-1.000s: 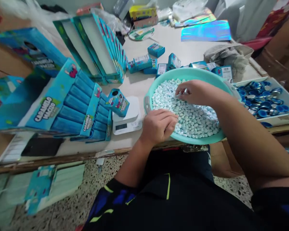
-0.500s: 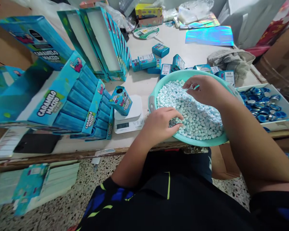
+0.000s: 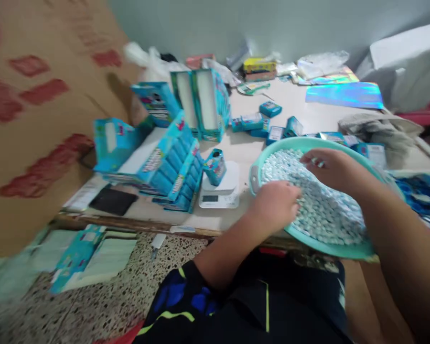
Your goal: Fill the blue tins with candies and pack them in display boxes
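A turquoise basin (image 3: pixel 333 249) full of small pale blue and white candies (image 3: pixel 317 210) stands at the table's front edge. My left hand (image 3: pixel 277 205) is over its near left side, fingers curled together against the candies; its fingertips are blurred. Over the far part of the basin, my right hand (image 3: pixel 331 167) has its thumb and fingers bent round a few candies, which show between them. Left of the basin, a blue candy box (image 3: pixel 215 167) stands upright on a white kitchen scale (image 3: pixel 231 179). The scale's digits are too blurred to read.
Blue display cartons (image 3: pixel 157 157) fill the table's left side, by a dark flat object (image 3: pixel 112 199). Several small blue boxes (image 3: pixel 270 109) lie behind the basin. A grey cloth (image 3: pixel 383 129) and blue lids (image 3: pixel 421 196) are at right; a big cardboard box (image 3: pixel 53 157) stands at far left.
The view has swung left and up, so the scene sits further right and lower. My left hand's fingers, apart before, have drawn together. My right hand stays over the candies.
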`<state>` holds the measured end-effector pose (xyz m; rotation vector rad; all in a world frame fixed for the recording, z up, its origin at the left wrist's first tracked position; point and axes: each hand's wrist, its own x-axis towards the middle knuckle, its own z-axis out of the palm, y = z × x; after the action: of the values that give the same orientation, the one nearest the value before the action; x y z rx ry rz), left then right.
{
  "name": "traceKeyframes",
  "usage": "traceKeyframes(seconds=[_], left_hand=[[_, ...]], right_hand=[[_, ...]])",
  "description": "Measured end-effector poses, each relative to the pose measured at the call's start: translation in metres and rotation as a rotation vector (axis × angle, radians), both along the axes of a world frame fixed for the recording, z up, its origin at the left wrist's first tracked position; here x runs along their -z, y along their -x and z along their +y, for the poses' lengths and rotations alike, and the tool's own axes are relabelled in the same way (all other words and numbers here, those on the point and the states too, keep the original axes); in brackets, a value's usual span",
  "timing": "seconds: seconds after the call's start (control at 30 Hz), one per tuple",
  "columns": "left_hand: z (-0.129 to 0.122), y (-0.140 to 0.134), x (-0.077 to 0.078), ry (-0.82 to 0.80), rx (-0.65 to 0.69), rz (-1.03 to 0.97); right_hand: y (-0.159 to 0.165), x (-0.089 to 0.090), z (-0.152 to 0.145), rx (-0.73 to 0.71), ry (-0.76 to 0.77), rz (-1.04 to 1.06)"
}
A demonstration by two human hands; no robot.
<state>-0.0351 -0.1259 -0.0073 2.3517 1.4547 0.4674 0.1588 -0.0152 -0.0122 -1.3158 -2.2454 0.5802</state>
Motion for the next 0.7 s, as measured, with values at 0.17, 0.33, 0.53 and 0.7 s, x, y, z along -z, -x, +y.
traceKeyframes(seconds=[0.17, 0.33, 0.53, 0.7], left_hand=[[0.000, -0.018, 0.007, -0.139, 0.158, 0.152], [-0.001, -0.022, 0.018, -0.182, 0.150, 0.193], [-0.001, -0.025, 0.015, -0.145, 0.175, 0.176], [0.006, -0.025, 0.017, -0.118, 0.272, 0.184]], right_hand=[[-0.017, 0.052, 0.022, -0.053, 0.092, 0.116], [-0.026, 0.093, 0.049, -0.039, 0.205, 0.156], [-0.015, 0.079, 0.040, -0.023, 0.191, 0.163], [-0.017, 0.076, 0.042, -0.036, 0.146, -0.016]])
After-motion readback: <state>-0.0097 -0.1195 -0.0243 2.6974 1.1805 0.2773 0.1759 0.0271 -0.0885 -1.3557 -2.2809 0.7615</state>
